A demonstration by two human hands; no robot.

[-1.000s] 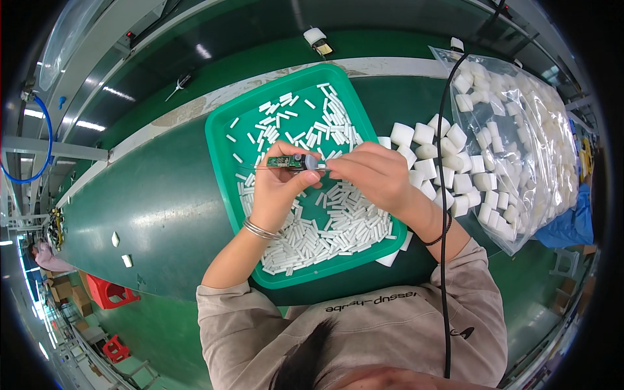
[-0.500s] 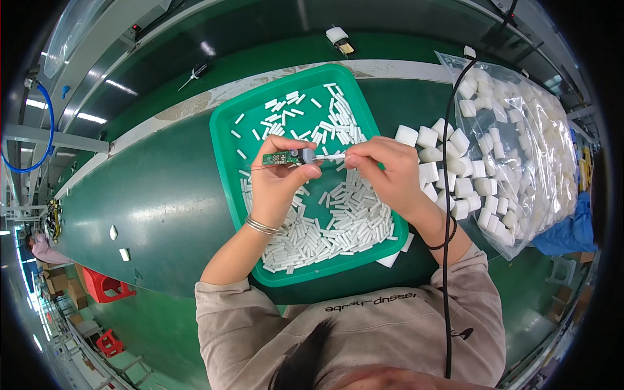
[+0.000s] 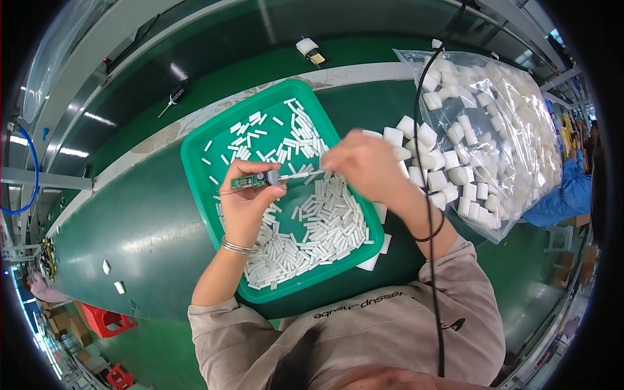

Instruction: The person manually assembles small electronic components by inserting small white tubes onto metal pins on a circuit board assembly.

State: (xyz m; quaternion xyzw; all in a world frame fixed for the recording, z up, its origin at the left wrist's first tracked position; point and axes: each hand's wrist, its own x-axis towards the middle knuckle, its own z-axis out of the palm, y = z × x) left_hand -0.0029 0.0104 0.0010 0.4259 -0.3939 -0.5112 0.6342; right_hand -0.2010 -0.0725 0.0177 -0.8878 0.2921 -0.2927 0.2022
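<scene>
Over the tray, my left hand [image 3: 246,203] is closed round a small device with a bare green circuit board [image 3: 246,182] and a grey round end. From that end a thin white stick [image 3: 302,174] points toward my right hand [image 3: 365,164]. The right hand is smeared by motion, its fingertips close to the stick's tip; whether they touch it or hold anything I cannot tell. Beneath both hands lies a green tray [image 3: 195,170] with many short white tubes [image 3: 338,218] heaped in its near part and scattered in its far part.
White foam-like plugs [image 3: 426,134] lie loose right of the tray, beside a clear plastic bag [image 3: 513,130] full of them. A black cable [image 3: 421,117] hangs across the right side. Beyond the tray are a screwdriver [image 3: 172,101] and a small device with a white top [image 3: 309,49].
My right hand has drawn away from the grey end along the stick and blurred. Tray, bag and left hand appear shifted left in the picture as the view moved.
</scene>
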